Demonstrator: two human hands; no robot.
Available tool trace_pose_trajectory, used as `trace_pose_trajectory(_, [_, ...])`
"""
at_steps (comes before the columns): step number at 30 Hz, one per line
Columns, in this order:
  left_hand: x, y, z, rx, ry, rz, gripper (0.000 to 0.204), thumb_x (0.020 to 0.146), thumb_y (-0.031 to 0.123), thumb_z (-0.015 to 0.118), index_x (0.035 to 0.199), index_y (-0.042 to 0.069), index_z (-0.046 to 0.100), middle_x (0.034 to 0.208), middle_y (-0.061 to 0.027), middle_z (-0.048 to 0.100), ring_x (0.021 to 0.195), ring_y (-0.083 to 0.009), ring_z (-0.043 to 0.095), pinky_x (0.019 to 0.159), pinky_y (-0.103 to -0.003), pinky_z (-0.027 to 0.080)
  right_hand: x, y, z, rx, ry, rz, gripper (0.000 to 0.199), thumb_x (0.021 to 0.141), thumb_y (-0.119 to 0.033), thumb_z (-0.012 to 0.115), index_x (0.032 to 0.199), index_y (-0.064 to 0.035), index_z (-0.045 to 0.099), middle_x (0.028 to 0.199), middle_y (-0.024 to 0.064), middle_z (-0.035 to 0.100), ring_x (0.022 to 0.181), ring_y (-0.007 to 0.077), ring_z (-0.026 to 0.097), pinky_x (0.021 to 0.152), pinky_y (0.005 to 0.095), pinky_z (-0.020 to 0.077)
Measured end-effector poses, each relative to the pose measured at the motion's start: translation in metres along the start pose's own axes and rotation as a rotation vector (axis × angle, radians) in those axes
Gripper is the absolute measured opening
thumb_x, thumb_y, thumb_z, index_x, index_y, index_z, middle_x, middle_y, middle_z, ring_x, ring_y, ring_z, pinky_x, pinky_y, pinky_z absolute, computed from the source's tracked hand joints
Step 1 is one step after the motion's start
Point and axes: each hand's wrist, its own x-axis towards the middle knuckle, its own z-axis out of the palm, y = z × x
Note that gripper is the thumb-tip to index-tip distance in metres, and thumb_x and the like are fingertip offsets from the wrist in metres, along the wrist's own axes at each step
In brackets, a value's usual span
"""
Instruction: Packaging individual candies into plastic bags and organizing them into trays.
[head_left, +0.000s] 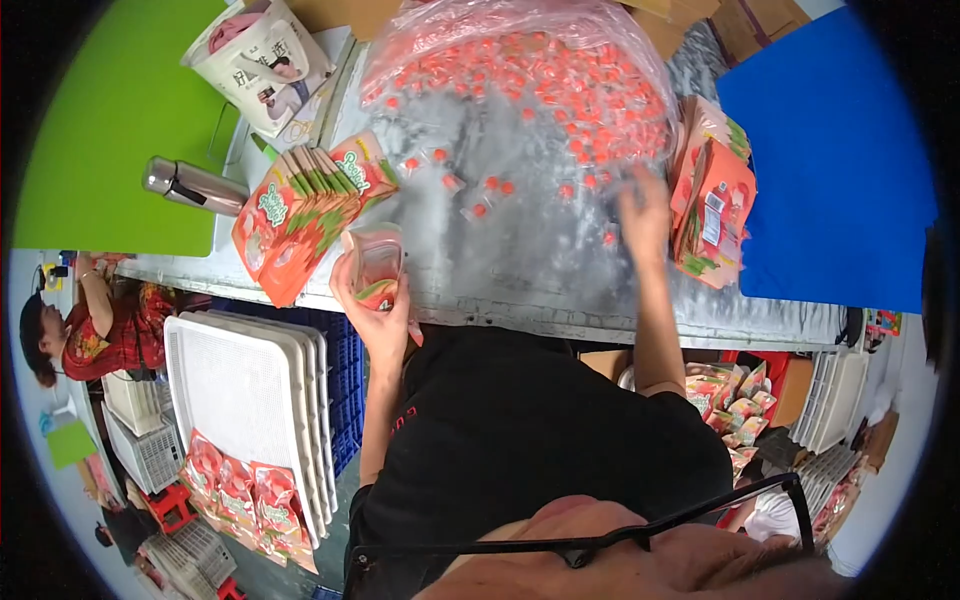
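My left hand (375, 325) is closed round a pink-and-red stand-up pouch (378, 258), its mouth spread open and tilted up at the table's front edge. My right hand (643, 205) reaches over the table, at the lower right of a heap of small wrapped red candies (540, 75); motion smears its fingers, and whether they hold anything cannot be made out. Several loose candies (492, 185) lie between my hands. Fanned flat pouches (300, 215) rest left of my left hand. Another pile of pouches (712, 205) lies just right of my right hand.
A clear pink plastic bag (655, 50) surrounds the heap. To the left stand a steel flask (195, 185) and a white carrier bag (265, 65). Blue (830, 160) and green (110, 140) panels flank the table. White trays (245, 375) stand below left; a co-worker (110, 325) sits beyond.
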Motion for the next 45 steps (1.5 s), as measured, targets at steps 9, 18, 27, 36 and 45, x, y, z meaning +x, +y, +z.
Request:
trace_pose_trajectory(9, [-0.006, 0.001, -0.007, -0.006, 0.052, -0.031, 0.076, 0.073, 0.002, 0.084, 0.140, 0.003, 0.048, 0.142, -0.0197, 0.045, 0.135, -0.0368, 0.045, 0.115, -0.046, 0.035, -0.042, -0.070, 0.143, -0.080, -0.420, -0.224, 0.049, 0.093, -0.030, 0.070, 0.141, -0.0232, 0.062, 0.156, 0.0108, 0.044, 0.142, 0.0348, 0.040, 0.118, 0.0566, 0.0252])
trace_pose_trajectory(18, [-0.007, -0.001, -0.007, 0.025, 0.050, -0.021, 0.077, 0.073, 0.004, 0.084, 0.141, 0.004, 0.048, 0.143, -0.0202, 0.044, 0.135, -0.0373, 0.045, 0.114, -0.046, 0.036, 0.015, -0.079, 0.208, 0.059, -0.612, -0.298, 0.045, 0.103, -0.044, 0.050, 0.142, -0.0254, 0.061, 0.156, 0.0029, 0.047, 0.142, 0.0362, 0.039, 0.119, 0.0644, 0.0171])
trace_pose_trajectory(27, [-0.008, 0.000, -0.008, 0.040, 0.046, -0.017, 0.076, 0.073, 0.005, 0.083, 0.141, 0.004, 0.049, 0.141, -0.0201, 0.044, 0.135, -0.0372, 0.045, 0.114, -0.047, 0.036, 0.074, -0.095, 0.229, 0.248, -1.216, -0.302, 0.058, 0.108, -0.052, 0.030, 0.140, -0.0169, 0.064, 0.147, 0.0081, 0.059, 0.139, 0.0318, 0.049, 0.118, 0.0529, 0.0287])
trace_pose_trajectory(36, [-0.005, 0.003, -0.007, 0.069, 0.014, -0.003, 0.077, 0.072, 0.003, 0.083, 0.142, 0.005, 0.050, 0.141, -0.0203, 0.044, 0.135, -0.0375, 0.045, 0.114, -0.047, 0.036, 0.042, -0.064, 0.175, 0.653, -0.890, -0.018, 0.052, 0.105, -0.049, 0.047, 0.143, -0.0161, 0.061, 0.149, 0.0099, 0.057, 0.136, 0.0273, 0.052, 0.120, 0.0460, 0.0298])
trace_pose_trajectory(45, [-0.005, 0.008, -0.007, 0.030, 0.023, 0.102, 0.076, 0.069, 0.001, 0.079, 0.140, 0.006, 0.050, 0.141, -0.0209, 0.044, 0.134, -0.0384, 0.045, 0.112, -0.046, 0.040, -0.012, -0.113, 0.177, 0.135, -0.734, -0.740, 0.056, 0.088, -0.043, 0.071, 0.139, -0.0210, 0.062, 0.147, 0.0102, 0.053, 0.142, 0.0349, 0.038, 0.117, 0.0580, 0.0257])
